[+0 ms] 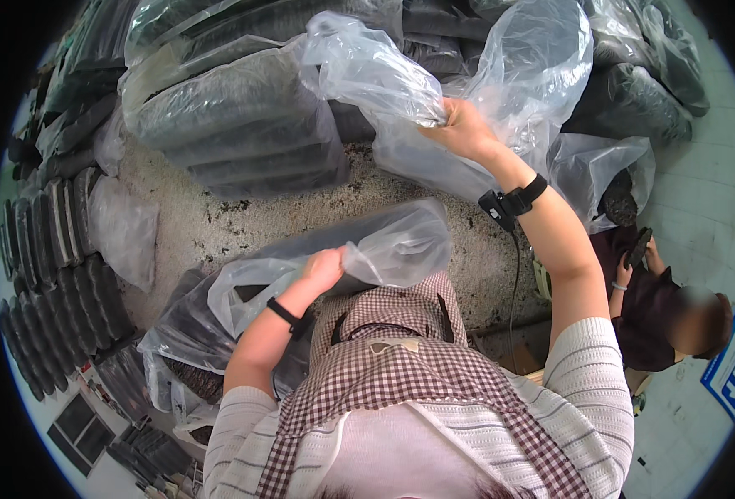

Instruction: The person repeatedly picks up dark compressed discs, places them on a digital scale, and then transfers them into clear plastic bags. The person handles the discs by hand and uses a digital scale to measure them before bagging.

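My right hand (465,130), stretched out ahead, is closed on a gathered part of a clear plastic bag (376,75). The film spreads to both sides of that hand and puffs up at the right. Close to my apron, my left hand (324,269) pinches the loose film of another clear bag (397,249). This second bag lies across the front of the work surface, with something dark showing through it; its contents are too veiled to name. Both wrists wear black straps.
A speckled work surface (193,187) carries a large bagged stack of dark slabs (243,125). Dark ridged stacks (60,308) stand at the left, with more bagged dark goods behind. At the right, a person (650,299) holds a dark piece. A cable (514,291) hangs from my right wrist.
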`<state>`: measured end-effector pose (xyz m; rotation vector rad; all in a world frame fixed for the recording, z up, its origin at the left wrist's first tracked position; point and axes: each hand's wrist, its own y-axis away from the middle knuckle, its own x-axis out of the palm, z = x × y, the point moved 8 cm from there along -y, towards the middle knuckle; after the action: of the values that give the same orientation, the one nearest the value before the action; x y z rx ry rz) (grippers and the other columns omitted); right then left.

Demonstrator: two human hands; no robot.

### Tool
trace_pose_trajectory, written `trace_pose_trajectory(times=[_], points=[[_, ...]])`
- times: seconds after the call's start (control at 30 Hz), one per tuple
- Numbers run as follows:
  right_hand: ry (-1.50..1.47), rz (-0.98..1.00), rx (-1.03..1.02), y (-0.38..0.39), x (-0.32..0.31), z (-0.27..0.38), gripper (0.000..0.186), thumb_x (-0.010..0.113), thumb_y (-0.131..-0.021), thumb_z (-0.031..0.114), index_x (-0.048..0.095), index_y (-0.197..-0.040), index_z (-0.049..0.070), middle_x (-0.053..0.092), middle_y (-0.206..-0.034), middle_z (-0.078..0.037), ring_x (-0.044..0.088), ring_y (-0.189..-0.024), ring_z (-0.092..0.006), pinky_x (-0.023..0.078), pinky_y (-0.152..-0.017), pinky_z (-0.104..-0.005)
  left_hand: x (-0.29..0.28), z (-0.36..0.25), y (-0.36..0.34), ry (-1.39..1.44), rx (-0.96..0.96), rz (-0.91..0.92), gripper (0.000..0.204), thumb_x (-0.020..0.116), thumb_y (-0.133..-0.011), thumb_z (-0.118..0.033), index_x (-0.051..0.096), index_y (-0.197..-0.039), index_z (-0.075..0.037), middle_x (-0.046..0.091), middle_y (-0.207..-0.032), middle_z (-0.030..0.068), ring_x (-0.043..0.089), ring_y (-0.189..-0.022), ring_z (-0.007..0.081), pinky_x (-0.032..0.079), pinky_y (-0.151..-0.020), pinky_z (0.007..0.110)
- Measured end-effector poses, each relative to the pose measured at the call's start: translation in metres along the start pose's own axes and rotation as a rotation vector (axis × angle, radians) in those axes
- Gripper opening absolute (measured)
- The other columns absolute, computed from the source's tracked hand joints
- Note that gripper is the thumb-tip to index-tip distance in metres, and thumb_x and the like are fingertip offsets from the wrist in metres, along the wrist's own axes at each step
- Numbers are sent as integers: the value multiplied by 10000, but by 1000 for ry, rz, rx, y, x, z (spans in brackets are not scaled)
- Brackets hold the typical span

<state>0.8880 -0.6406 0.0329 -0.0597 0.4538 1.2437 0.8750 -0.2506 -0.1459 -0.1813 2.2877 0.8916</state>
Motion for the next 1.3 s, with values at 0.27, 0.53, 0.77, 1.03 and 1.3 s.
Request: trace_pose_trajectory(times=[0.27,0.53,0.77,1.03,1.3], points=[[-39,55,-225,7,-39,73,147,790,-909,42,752,-1050,30,739,-945,56,613,-819,-34,527,-731,-255,-14,-69,-47,109,1,-111,281,572,-963,-238,674,-1196,-119,730,-1011,231,680,-980,475,539,-829,572],[81,190,-269,-12,-47,159,289,789,-902,108,729,-1179,50,767,-968,3,637,-875,-59,549,-799,-287,12,-125,-136,84,211,-98,267,600,-972,-215,603,-1173,-38,733,-981,229,689,-946,479,536,-803,584],[520,6,-282,-72,34,-36,388,785,-814,143,734,-1196,99,761,-1048,-157,730,-999,-334,551,-946,-444,38,-170,-247,119,222,-299,255,605,-953,-195,603,-1157,-43,733,-937,227,686,-920,493,543,-785,587],[594,-604,-540,32,53,25,563,728,-774,45,606,-1320,-18,616,-1240,-164,575,-1244,-372,400,-1160,-489,11,-25,-399,442,285,-375,372,532,-1046,-337,624,-1320,-102,694,-1218,261,645,-1151,485,515,-975,517],[200,-201,435,336,87,-206,229,650,-930,152,669,-1140,61,693,-1015,-158,684,-984,-364,563,-860,-480,-114,-100,-374,-180,3,-439,365,560,-1052,-381,655,-1241,-83,722,-1150,262,667,-1118,483,516,-917,572]])
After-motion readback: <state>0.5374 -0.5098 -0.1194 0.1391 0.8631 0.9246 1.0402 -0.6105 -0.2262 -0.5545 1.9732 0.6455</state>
